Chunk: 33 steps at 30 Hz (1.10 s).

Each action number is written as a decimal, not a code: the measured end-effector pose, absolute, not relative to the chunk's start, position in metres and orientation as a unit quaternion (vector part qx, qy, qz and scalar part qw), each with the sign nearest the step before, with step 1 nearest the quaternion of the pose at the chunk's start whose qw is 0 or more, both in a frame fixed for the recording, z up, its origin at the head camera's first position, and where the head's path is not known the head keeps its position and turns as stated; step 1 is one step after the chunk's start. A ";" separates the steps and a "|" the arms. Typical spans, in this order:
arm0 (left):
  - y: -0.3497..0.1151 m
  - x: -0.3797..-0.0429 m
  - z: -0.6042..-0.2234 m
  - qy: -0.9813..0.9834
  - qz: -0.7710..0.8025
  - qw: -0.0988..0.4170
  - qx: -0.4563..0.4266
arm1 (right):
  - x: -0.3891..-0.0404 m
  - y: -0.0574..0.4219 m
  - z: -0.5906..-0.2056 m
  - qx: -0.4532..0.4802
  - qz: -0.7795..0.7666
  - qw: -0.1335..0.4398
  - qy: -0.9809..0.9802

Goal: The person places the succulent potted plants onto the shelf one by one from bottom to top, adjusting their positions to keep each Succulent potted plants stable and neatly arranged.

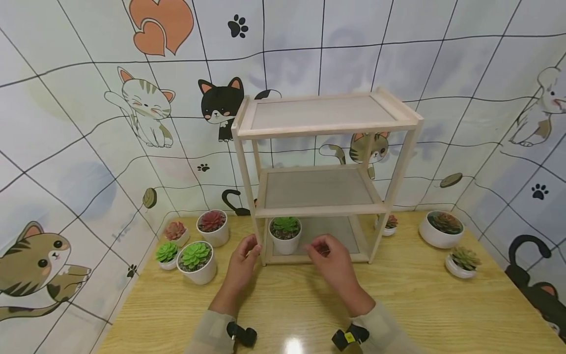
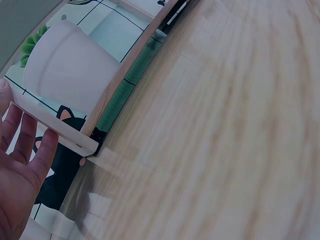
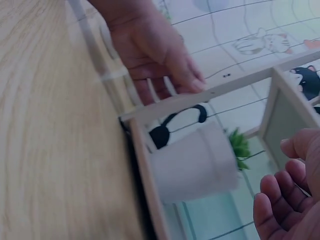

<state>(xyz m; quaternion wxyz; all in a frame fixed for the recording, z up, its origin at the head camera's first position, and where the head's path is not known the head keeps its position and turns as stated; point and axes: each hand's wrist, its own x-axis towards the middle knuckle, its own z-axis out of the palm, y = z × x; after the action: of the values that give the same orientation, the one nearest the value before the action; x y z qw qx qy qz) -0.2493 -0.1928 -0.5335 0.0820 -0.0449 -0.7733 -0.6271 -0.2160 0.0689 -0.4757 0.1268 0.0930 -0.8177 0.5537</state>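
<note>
A pale wooden three-tier shelf [image 1: 318, 212] stands before me. On its bottom tier, toward the left, sits a green succulent in a white pot [image 1: 285, 243]. My left hand [image 1: 242, 260] grips the shelf's front left post low down; in the left wrist view its fingertips [image 2: 49, 137] lie along one side of the post, the thumb at the other. To the right of the potted succulent, just in front of the bottom tier, is my right hand [image 1: 330, 260]. Its fingers [image 3: 272, 200] are loosely curled with nothing in them, apart from the white pot.
Left of the shelf stand a large green succulent [image 1: 198, 265], a small green one [image 1: 167, 255], a dark red one [image 1: 213, 228] and a pinkish one [image 1: 176, 232]. On the right are a wide white pot [image 1: 441, 230], a small succulent [image 1: 462, 262] and a reddish one [image 1: 390, 225] behind the post.
</note>
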 end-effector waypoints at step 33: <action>-0.192 -0.246 -0.530 -0.785 -0.613 0.081 -0.041 | -0.205 0.191 -0.430 -0.034 0.541 0.265 -0.798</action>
<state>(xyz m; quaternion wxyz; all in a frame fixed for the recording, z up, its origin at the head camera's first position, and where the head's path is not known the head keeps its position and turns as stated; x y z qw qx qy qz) -0.2464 -0.1920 -0.5302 0.0814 -0.0409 -0.7850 -0.6127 -0.2050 0.1907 -0.4296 0.2652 -0.0342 -0.7976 0.5408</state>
